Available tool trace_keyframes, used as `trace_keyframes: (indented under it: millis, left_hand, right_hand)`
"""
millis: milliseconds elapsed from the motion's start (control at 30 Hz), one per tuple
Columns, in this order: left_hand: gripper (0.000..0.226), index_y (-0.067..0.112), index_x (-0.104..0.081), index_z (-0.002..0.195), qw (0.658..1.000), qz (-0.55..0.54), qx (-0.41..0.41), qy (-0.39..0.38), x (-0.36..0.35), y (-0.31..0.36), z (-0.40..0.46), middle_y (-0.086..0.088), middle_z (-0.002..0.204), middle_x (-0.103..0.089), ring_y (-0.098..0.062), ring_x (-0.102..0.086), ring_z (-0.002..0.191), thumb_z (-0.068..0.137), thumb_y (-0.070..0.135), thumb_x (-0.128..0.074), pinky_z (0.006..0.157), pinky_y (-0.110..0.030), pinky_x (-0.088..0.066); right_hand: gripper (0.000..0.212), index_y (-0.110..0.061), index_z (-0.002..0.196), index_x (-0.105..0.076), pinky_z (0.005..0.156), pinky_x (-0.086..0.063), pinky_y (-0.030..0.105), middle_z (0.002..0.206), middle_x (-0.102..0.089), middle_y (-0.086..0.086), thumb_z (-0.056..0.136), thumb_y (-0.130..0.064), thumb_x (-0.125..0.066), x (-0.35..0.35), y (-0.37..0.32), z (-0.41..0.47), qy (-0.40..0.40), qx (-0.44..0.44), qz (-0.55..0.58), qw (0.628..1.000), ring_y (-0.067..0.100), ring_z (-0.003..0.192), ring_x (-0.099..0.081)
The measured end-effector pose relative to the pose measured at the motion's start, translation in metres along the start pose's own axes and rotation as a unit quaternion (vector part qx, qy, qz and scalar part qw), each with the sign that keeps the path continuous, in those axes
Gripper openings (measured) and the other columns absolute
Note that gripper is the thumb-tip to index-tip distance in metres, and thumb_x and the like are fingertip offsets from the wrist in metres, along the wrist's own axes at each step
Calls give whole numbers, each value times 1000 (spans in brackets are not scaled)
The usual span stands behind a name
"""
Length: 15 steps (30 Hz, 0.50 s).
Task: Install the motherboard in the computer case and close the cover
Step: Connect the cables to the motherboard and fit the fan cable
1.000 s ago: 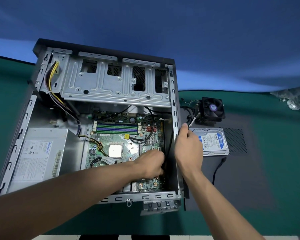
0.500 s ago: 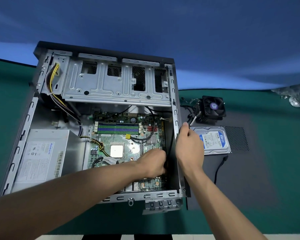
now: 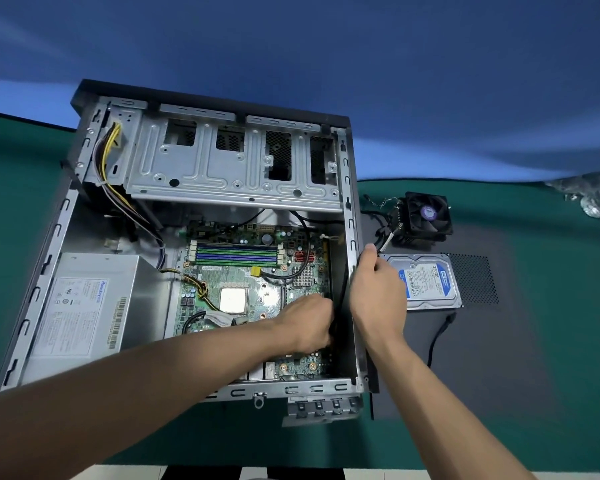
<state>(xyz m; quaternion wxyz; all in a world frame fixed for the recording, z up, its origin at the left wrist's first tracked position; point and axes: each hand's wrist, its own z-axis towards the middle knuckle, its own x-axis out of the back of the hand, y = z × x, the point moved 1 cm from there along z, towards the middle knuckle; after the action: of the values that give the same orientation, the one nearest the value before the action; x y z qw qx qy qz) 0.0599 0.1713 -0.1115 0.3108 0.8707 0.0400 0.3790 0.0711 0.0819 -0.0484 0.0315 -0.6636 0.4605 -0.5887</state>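
Head view: we see the motherboard (image 3: 257,289) lying flat inside the open computer case (image 3: 59,237), to the right of the power supply (image 3: 84,306). Our left hand (image 3: 309,323) curls over the board's right edge; what it pinches we cannot tell. Our right hand (image 3: 378,299) grips the case's right wall. Beside it on the green mat (image 3: 551,323): hard drive (image 3: 426,282), cooler fan (image 3: 426,216).
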Motion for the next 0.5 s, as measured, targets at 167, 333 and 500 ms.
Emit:
trace_keyframes:
  millis: [167,333,500]
  left_hand:
    - [17,3,-51,60,1000,14,-18,-3,1,2,0,-5,51,-42,-18,-45,47,73,-8,-52,48,-23,-38]
    - [25,7,-45,55,999,27,-33,-2,0,-1,-1,-3,50,-39,-11,-41,44,74,-8,-53,39,-15,-29]
    - [42,10,-39,49,998,32,-48,8,2,-7,0,0,48,-38,-6,-39,42,82,6,-64,38,-14,-24]
  right_hand:
    - [50,-15,76,-56,67,-34,36,76,-56,2,99,-45,-24,0,1,0,4,5,-4,1000,28,78,-52]
    - [49,-17,71,-53,66,-31,35,67,-48,-7,100,-44,-24,0,1,1,0,4,-5,1000,24,74,-48]
    - [48,-20,64,-47,66,-27,35,65,-46,-10,100,-43,-24,-1,1,2,0,2,-4,1000,17,66,-42]
